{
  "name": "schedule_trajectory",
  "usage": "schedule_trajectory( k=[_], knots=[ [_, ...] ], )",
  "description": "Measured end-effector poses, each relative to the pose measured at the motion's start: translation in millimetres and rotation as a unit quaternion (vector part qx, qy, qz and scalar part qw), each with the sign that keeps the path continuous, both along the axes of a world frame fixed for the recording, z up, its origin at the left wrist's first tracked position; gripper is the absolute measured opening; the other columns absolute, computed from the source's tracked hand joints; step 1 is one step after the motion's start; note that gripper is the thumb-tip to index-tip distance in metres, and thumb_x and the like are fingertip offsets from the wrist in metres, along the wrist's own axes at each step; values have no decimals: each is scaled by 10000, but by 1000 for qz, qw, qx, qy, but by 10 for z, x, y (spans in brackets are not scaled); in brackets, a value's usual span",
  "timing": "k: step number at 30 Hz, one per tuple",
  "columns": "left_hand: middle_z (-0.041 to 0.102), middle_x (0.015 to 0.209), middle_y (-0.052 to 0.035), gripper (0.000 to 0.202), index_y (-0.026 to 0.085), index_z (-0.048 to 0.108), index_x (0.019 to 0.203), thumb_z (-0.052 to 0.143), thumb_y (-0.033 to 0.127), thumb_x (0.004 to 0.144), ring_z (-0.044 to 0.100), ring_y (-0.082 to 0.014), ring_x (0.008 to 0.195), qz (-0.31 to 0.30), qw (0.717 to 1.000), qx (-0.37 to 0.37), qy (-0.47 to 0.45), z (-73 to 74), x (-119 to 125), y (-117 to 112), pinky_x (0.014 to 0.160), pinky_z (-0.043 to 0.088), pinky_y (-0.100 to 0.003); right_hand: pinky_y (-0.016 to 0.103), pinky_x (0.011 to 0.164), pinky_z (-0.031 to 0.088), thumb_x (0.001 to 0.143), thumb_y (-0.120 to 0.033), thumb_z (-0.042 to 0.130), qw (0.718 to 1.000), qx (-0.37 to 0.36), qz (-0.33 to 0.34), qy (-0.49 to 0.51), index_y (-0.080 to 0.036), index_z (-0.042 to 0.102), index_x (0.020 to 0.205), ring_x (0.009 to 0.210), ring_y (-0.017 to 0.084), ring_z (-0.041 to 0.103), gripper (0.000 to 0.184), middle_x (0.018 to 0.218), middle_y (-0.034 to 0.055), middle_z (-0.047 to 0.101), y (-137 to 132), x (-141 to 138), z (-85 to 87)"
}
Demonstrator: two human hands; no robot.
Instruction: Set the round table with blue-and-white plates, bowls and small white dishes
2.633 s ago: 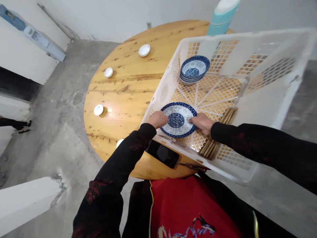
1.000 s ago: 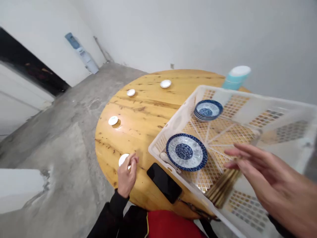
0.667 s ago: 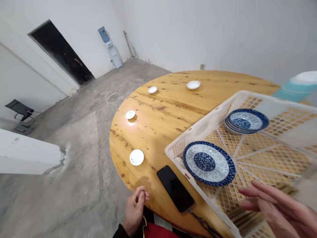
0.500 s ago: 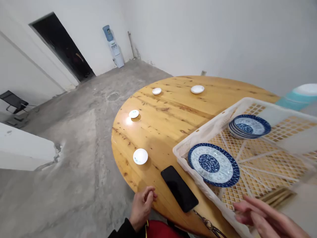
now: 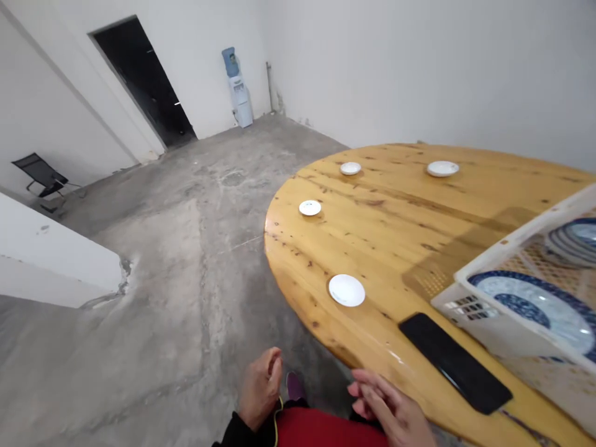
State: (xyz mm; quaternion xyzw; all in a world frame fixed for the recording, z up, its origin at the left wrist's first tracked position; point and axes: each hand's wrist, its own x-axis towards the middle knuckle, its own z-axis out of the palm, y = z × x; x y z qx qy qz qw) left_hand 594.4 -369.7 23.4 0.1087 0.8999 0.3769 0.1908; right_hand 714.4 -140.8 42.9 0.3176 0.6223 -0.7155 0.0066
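My left hand (image 5: 261, 386) hangs just off the table's edge, above my lap, with its fingers curled in and nothing seen in them. To its right, my right hand (image 5: 393, 406) is by the table edge, fingers loosely bent and apart, holding nothing. Nearest to both hands on the table lies a small white saucer (image 5: 347, 290). A black phone (image 5: 454, 360) rests to the right of it, with a cord at its lower end. Farther along the rim sit another white saucer (image 5: 310, 208), a third saucer (image 5: 350, 168) and a white dish (image 5: 443, 168).
A white plastic basket (image 5: 479, 335) on the round wooden table (image 5: 372, 236) holds a blue-and-white plate (image 5: 531, 304) and a stack of blue-rimmed bowls (image 5: 575, 239). Beyond are a water dispenser (image 5: 239, 99), a dark door (image 5: 144, 81), a chair (image 5: 41, 174) and a white pillar (image 5: 51, 254).
My view has turned left, so the table and basket sit farther right. My right hand has moved from over the basket back to the table edge near my lap. My left hand remains curled.
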Motion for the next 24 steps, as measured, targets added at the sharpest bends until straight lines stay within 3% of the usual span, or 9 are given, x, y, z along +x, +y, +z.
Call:
schedule_trajectory(
  k=[3, 5, 9, 12, 18, 24],
  knots=[
    [790, 1019, -115, 449, 184, 681, 1099, 396, 493, 939, 766, -248, 961, 60, 998, -4, -13, -62, -89, -519, 844, 576, -347, 359, 664, 583, 753, -726, 653, 997, 7, 70, 17, -167, 712, 997, 657, 222, 699, 613, 841, 110, 747, -355, -330, 61],
    [792, 1019, -131, 487, 174, 680, 1111, 404, 526, 920, 769, -267, 980, 89, 996, -5, -12, -112, -140, -728, 866, 586, -375, 353, 697, 567, 805, -657, 608, 993, 21, 111, 32, -163, 696, 1016, 674, 208, 692, 544, 850, 96, 736, -523, -500, 76],
    [794, 1015, -133, 521, 169, 688, 1121, 392, 547, 918, 769, -266, 977, 108, 994, 6, -16, -193, -279, -822, 884, 589, -392, 341, 706, 537, 852, -561, 532, 984, 38, 167, 43, -167, 664, 1007, 683, 198, 684, 444, 849, 77, 722, -737, -791, -5],
    [794, 1023, -108, 480, 181, 688, 1130, 399, 516, 944, 770, -235, 949, 75, 996, 27, -27, -178, -513, -735, 866, 593, -361, 333, 693, 519, 863, -515, 500, 979, 43, 191, 47, -170, 651, 998, 688, 198, 683, 400, 845, 69, 717, -834, -1049, -106],
    [794, 1059, -101, 415, 184, 688, 1164, 433, 448, 972, 768, -213, 964, -32, 998, 37, 27, -1, -1492, -547, 863, 598, -328, 319, 700, 505, 871, -431, 470, 975, 43, 209, 62, -177, 651, 1006, 705, 190, 683, 340, 845, 54, 708, -946, -1783, -229],
    [793, 1110, -110, 430, 197, 695, 1197, 445, 469, 977, 766, -222, 1026, -87, 994, 1, 61, 91, -2578, -498, 898, 609, -331, 316, 678, 505, 851, -449, 480, 987, 28, 149, 60, -178, 653, 1015, 690, 189, 672, 361, 831, 52, 704, -945, -2758, -319]
  ],
)
